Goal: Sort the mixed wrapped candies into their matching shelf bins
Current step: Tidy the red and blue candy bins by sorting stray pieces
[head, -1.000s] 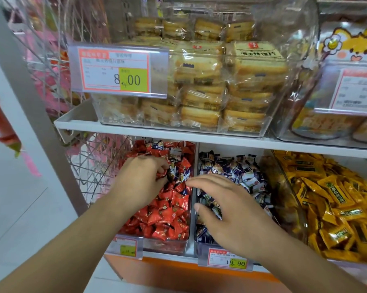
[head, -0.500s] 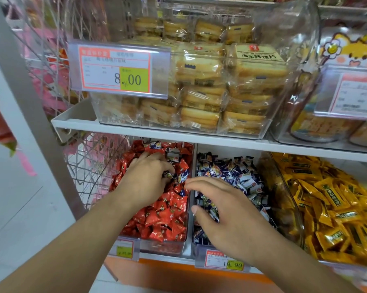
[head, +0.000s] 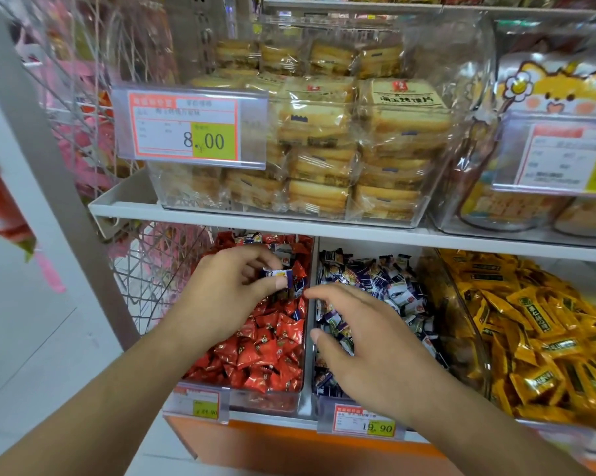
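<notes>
The blue-and-white wrapped candy (head: pixel 278 273) is showing a small yellow-orange mark on its white panel and dark blue twisted ends; it is sitting pinched between the thumb and fingers (head: pixel 267 259) of the left hand (head: pixel 227 293), raised just above the red candy bin (head: pixel 265 401). That bin is holding shiny red wrapped candies (head: pixel 269 341), with a few more blue-and-white pieces lying on top toward the back, at about 12 o'clock from the left hand. The right hand (head: pixel 368 348) is hovering at 4 o'clock from the pinched candy, over the blue candy bin (head: pixel 320 405), its fingers spread wide and gripping nothing; the index fingertip is reaching to just beside the candy, perhaps touching its wrapper, though blur is making that hard to tell. At 3 o'clock from the right hand, a clear bin of yellow wrapped candies (head: pixel 537 338) is sitting on the same shelf. Above, packaged toast slices (head: pixel 327 146) are filling a clear box behind a price tag (head: pixel 186 128) reading 8.00.
</notes>
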Motion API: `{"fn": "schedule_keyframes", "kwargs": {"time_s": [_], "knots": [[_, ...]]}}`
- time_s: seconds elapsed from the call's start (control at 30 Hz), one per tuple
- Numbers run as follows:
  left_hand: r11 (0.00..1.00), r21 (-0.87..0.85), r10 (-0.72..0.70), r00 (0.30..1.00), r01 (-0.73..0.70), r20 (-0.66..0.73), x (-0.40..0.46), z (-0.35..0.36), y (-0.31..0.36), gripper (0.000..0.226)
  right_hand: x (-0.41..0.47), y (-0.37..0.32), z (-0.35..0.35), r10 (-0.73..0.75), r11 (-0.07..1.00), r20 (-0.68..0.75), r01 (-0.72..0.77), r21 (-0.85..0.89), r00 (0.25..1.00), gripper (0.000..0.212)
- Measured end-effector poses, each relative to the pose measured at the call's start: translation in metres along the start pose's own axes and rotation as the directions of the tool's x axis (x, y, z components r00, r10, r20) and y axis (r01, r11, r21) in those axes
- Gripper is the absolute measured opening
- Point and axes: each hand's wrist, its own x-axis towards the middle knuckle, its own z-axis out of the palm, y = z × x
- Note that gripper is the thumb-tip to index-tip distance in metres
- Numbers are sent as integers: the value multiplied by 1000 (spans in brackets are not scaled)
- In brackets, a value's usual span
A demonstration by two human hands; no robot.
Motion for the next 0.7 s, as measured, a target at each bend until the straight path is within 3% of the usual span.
{"fn": "schedule_keyframes", "kwargs": {"time_s": [0.17, 0.3, 0.4, 0.53, 0.7], "knots": [[938, -330, -34, 976, 105, 217, -18, -4, 36, 30, 0, 0, -5, 43, 992, -139, -26, 124, 989, 49], [930, -356, 18, 953, 96, 303, -24, 0, 51, 30, -5, 3, -9, 16, 997, -202, -1, 73, 979, 23], [936, -340, -7, 968, 95, 250, -18, 2, 41, 21, -8, 12, -15, 68, 998, -206, -70, 0, 976, 21], [997, -57, -47, 998, 49, 32, 5, 6, 12, 18, -8, 20, -22, 135, 984, -122, -147, -97, 983, 54], [960, 274, 40, 997, -55, 61, 31, 19, -6, 52, -4, 4, -10, -14, 997, -4, 13, -71, 1000, 54]]}}
